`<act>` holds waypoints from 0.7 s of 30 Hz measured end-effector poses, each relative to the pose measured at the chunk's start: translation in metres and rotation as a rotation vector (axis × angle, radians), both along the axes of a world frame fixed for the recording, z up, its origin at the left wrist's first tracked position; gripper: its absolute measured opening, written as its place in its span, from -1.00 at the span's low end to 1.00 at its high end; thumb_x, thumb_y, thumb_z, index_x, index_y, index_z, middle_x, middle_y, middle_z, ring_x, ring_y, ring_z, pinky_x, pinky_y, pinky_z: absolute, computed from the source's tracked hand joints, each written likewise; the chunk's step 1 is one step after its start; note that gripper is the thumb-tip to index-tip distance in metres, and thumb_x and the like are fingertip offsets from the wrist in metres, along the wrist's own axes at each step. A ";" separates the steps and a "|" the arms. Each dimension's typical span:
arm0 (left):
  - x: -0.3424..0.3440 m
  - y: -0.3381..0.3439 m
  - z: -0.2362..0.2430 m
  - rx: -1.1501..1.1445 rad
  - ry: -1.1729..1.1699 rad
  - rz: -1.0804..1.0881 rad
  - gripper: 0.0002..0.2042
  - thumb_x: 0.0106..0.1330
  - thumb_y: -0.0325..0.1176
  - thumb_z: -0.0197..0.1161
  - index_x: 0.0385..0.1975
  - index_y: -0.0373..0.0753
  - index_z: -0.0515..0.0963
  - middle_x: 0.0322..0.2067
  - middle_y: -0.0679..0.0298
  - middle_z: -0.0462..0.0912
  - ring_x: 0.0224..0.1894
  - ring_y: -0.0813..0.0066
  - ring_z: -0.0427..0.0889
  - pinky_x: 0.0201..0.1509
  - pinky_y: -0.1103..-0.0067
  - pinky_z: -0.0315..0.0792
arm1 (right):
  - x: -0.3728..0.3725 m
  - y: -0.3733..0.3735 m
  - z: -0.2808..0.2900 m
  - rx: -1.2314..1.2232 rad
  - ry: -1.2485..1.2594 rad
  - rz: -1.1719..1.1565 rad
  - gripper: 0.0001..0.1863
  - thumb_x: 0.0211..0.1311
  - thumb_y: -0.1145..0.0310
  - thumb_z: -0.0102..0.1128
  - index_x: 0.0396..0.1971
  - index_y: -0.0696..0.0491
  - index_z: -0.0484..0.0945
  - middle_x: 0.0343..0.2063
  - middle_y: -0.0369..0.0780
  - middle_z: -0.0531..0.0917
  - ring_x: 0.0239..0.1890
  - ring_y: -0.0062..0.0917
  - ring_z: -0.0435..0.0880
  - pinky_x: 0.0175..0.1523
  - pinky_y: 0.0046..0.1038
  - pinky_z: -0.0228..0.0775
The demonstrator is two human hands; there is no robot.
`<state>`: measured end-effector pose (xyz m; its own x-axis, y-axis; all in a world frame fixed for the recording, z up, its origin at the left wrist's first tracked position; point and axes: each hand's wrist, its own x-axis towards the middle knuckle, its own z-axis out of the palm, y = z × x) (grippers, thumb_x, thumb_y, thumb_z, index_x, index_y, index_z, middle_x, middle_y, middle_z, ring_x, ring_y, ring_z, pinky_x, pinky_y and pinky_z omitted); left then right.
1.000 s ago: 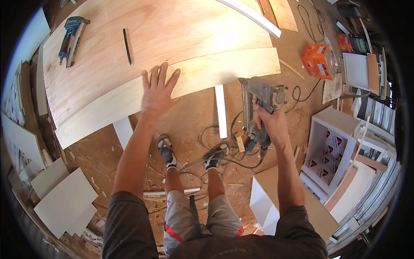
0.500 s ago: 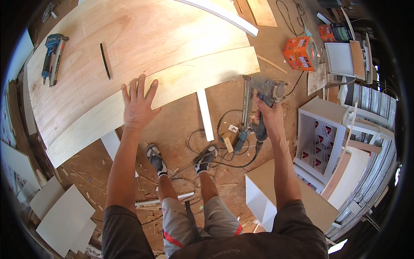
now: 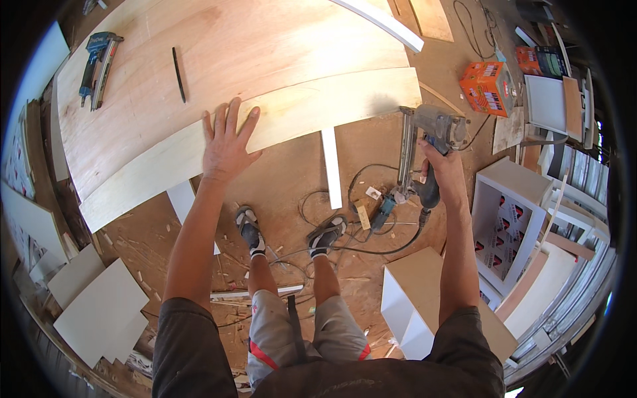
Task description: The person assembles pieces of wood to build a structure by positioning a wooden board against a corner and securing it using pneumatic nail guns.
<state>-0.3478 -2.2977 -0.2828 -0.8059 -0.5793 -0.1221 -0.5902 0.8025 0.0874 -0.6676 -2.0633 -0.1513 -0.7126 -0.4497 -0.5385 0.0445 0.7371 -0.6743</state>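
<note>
Gripping nail gun (image 3: 446, 125) | hands: right (image 3: 446, 174) curled round it, left (image 3: 227, 149) spread on pale board (image 3: 332, 99) | lettered orange box (image 3: 486, 88)

Plywood panel (image 3: 252, 50): far edge cut off by the upper border.
White strip (image 3: 388, 24): upper end cut off there too.
Nail gun (image 3: 439, 125): grip partly covered by the right hand (image 3: 444, 171).
White bar (image 3: 331, 166): top hidden under the pale board (image 3: 298, 109).

One head-worn wide fisheye looks down on both hands (image 3: 229, 151), its dark rim perhaps hiding detail.
</note>
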 end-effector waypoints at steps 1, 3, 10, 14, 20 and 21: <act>0.000 0.000 0.001 0.001 0.010 -0.003 -0.10 -0.06 0.11 0.45 0.35 0.12 0.19 0.38 0.16 0.04 0.39 0.10 0.05 0.43 -0.07 -0.11 | 0.004 0.000 0.001 -0.020 0.012 -0.004 -0.74 0.20 0.22 0.24 -0.33 0.15 0.59 -0.70 -0.35 0.43 -0.67 -0.67 0.39 -0.54 -0.55 0.21; -0.003 0.003 0.003 0.007 0.030 -0.013 -0.10 -0.09 0.07 0.48 0.34 0.09 0.22 0.36 0.15 0.07 0.37 0.08 0.09 0.42 -0.06 -0.06 | 0.008 -0.001 0.003 -0.032 0.033 0.006 -0.72 0.20 0.22 0.25 -0.29 0.15 0.62 -0.65 -0.35 0.47 -0.66 -0.68 0.38 -0.53 -0.55 0.20; 0.007 0.003 0.000 -0.038 0.068 -0.023 -0.11 -0.05 0.10 0.46 0.35 0.12 0.20 0.34 0.16 0.09 0.35 0.11 0.11 0.41 -0.04 -0.01 | 0.037 -0.010 -0.001 -0.090 0.065 -0.012 -0.80 0.22 0.27 0.23 -0.36 0.11 0.54 -0.61 -0.38 0.46 -0.63 -0.69 0.39 -0.52 -0.59 0.19; 0.006 0.003 -0.001 -0.043 0.067 -0.017 -0.12 -0.05 0.09 0.46 0.34 0.12 0.20 0.33 0.16 0.10 0.34 0.11 0.12 0.41 -0.03 0.00 | 0.072 -0.025 0.002 -0.089 -0.012 0.058 -0.80 0.23 0.29 0.22 -0.29 0.13 0.58 -0.57 -0.38 0.48 -0.62 -0.71 0.38 -0.51 -0.60 0.18; 0.007 0.005 -0.001 -0.045 0.072 -0.024 -0.13 -0.03 0.07 0.46 0.34 0.13 0.20 0.32 0.15 0.10 0.33 0.11 0.12 0.41 -0.02 0.00 | 0.132 -0.051 0.013 -0.063 -0.162 0.148 -0.80 0.24 0.36 0.23 -0.23 0.16 0.59 -0.63 -0.39 0.49 -0.64 -0.72 0.35 -0.51 -0.58 0.20; 0.009 0.004 -0.002 -0.046 0.065 -0.023 -0.13 -0.02 0.08 0.46 0.34 0.13 0.20 0.32 0.15 0.10 0.33 0.11 0.12 0.41 -0.03 0.00 | 0.140 -0.054 0.011 -0.064 -0.197 0.163 -0.80 0.24 0.35 0.23 -0.24 0.16 0.59 -0.64 -0.39 0.49 -0.64 -0.73 0.36 -0.51 -0.58 0.21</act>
